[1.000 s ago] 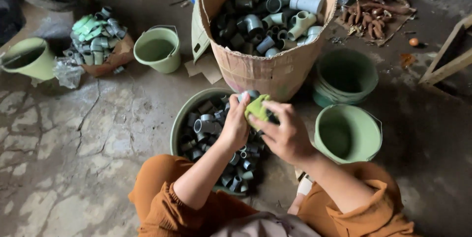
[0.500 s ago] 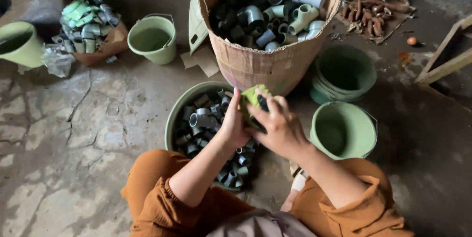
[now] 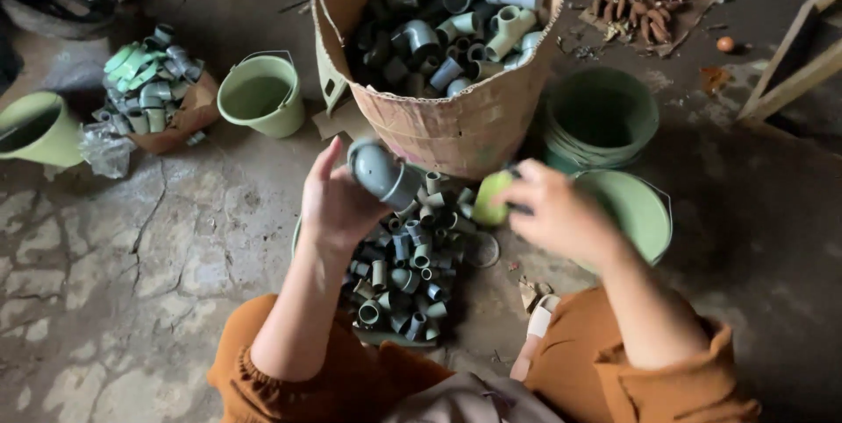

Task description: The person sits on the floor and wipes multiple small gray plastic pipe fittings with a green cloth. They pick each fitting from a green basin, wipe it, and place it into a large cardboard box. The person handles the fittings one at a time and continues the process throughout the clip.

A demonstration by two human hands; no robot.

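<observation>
My left hand [image 3: 338, 205] holds a grey plastic pipe elbow [image 3: 381, 173] up over a green basin [image 3: 412, 278] full of small grey pipe fittings. My right hand [image 3: 557, 212] grips a yellow-green scouring pad [image 3: 491, 197], held a little to the right of the elbow and apart from it. Both hands hover in front of a big cardboard box [image 3: 456, 125] heaped with larger grey and pale green pipe fittings. My orange sleeves and knees fill the bottom of the view.
A small green bucket [image 3: 261, 94] stands left of the box. A stack of green buckets [image 3: 601, 116] and a green bowl [image 3: 633, 208] sit to the right. Further left are a pile of fittings [image 3: 149, 81] and another green bucket [image 3: 37, 129]. The floor is cracked concrete.
My hands have come apart: the left now holds the grey elbow raised on its own, and the right has drawn the pad away to the right. The view has shifted down slightly.
</observation>
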